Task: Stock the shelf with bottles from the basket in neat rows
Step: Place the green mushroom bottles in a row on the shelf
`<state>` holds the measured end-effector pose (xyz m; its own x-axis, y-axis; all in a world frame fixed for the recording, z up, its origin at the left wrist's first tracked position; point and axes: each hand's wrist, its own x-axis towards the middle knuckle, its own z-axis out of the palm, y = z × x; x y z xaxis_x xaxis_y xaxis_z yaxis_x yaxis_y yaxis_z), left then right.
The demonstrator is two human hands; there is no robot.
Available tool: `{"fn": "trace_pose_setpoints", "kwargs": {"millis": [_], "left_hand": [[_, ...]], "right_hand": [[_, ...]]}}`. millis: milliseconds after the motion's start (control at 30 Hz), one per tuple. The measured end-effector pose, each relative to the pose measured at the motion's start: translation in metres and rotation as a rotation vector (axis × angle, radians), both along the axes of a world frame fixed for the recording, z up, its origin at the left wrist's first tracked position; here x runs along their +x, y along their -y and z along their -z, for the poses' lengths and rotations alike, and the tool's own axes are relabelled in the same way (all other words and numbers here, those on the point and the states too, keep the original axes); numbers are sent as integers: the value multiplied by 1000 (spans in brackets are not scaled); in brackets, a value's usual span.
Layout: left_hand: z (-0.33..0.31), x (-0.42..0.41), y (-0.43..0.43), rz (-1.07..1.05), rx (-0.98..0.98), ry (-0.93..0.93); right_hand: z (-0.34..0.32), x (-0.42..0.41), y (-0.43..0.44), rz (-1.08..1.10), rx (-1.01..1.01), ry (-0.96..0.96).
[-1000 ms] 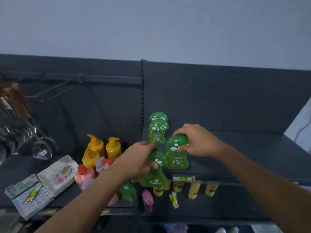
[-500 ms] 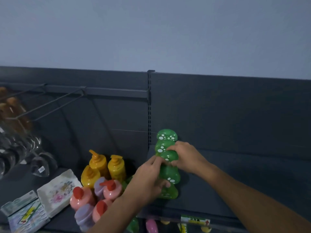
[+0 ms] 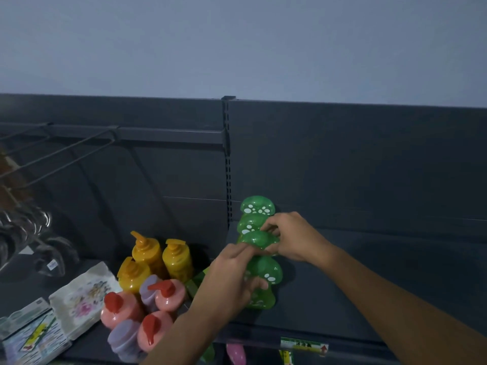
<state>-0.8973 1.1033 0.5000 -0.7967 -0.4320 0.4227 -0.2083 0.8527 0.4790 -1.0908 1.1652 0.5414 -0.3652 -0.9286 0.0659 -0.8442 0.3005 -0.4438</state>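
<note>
Several green mushroom-capped bottles stand in one row running front to back at the left end of the dark shelf. The rearmost green bottle stands free against the back panel. My right hand grips the cap of the third green bottle from above. My left hand is wrapped around the front green bottle, covering most of its body. The basket is out of view.
Left of the row stand yellow pump bottles, pink bottles with red pumps and purple-capped ones. Tissue packs lie further left. Hanging glassware fills the far left. A price label marks the shelf edge.
Both hands carried their green bottles back into line with the rear ones, forming a single row. The camera tilted upward and closer, so the lower shelf dropped out of view.
</note>
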Motion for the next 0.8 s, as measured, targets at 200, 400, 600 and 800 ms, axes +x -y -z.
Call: {"fn": "trace_pose_setpoints", "kwargs": {"millis": [200, 400, 600, 800], "left_hand": [[2, -2, -4, -18, 3, -7], [3, -1, -5, -15, -11, 9], [3, 7, -6, -33, 16, 83], [0, 34, 1, -82, 14, 78]], "right_hand": [[2, -1, 4, -6, -19, 6], [3, 0, -3, -8, -51, 32], [-11, 7, -26, 68, -126, 20], [-24, 44, -76, 124, -187, -94]]}}
